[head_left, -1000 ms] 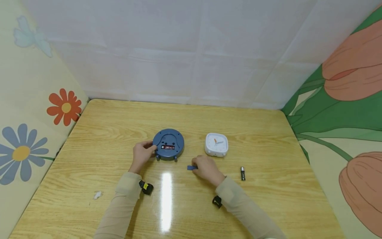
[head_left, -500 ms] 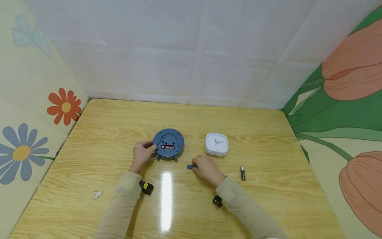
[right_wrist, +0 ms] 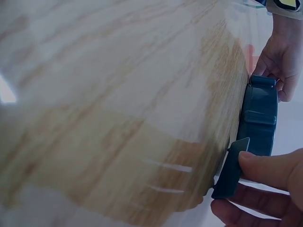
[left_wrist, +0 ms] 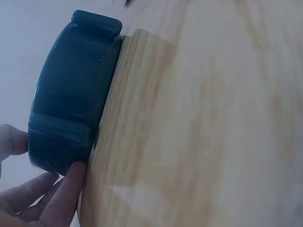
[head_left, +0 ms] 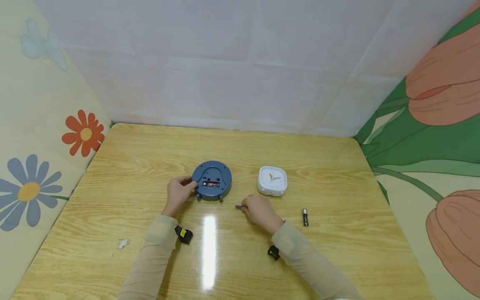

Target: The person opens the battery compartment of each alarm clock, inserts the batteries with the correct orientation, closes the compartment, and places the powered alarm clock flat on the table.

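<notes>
A round blue alarm clock lies face down on the table, its two stubby feet toward me. Its battery compartment is uncovered, and a dark red battery sits inside. My left hand grips the clock's left edge, thumb on the back and fingers low on the side, as the left wrist view of the clock shows. To the right of the clock, my right hand pinches a small blue battery cover between thumb and fingers. In the head view the cover appears nearly edge-on, pointing toward the clock.
A white square alarm clock stands face up just beyond my right hand. One loose black battery lies farther right. A small white scrap or mark is at the left of the wooden table. Fabric walls border the back and sides.
The battery cover has turned in my right fingers, from showing its flat face to nearly edge-on in the head view. My left hand and the blue alarm clock stay in place.
</notes>
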Available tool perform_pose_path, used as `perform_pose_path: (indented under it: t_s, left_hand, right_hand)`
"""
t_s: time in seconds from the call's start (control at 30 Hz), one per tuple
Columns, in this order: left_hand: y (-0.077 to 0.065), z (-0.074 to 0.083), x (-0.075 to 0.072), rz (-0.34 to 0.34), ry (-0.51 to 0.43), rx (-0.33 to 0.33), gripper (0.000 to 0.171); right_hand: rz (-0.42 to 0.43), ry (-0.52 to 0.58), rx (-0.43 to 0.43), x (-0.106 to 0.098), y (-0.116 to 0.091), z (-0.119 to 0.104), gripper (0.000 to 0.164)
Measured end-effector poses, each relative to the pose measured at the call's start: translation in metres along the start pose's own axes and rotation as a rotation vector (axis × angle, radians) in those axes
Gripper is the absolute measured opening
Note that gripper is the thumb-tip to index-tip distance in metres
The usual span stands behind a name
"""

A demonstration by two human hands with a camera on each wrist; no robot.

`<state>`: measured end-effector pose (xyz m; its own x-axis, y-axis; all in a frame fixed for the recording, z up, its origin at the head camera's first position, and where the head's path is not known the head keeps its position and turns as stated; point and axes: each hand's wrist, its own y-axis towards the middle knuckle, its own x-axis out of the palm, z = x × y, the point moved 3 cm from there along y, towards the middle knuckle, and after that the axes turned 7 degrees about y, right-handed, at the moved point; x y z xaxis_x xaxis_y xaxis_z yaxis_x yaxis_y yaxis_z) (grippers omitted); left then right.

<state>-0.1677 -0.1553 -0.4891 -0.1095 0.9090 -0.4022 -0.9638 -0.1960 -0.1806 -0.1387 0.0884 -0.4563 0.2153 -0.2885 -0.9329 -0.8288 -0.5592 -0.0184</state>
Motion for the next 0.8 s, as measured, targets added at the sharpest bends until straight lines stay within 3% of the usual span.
perform_pose_path:
  t_s: [0.5, 0.8]
  left_hand:
    - [0.002, -0.001, 0.002, 0.001, -0.007, 0.005, 0.037]
    - [0.001, 0.001, 0.002, -0.001, -0.009, 0.009, 0.037]
  right_hand:
    - [0.045, 0.001, -0.005, -0.003, 0.002, -0.005, 0.007]
    - [0.125, 0.027, -0.05, -0.01, 0.007, -0.012, 0.007]
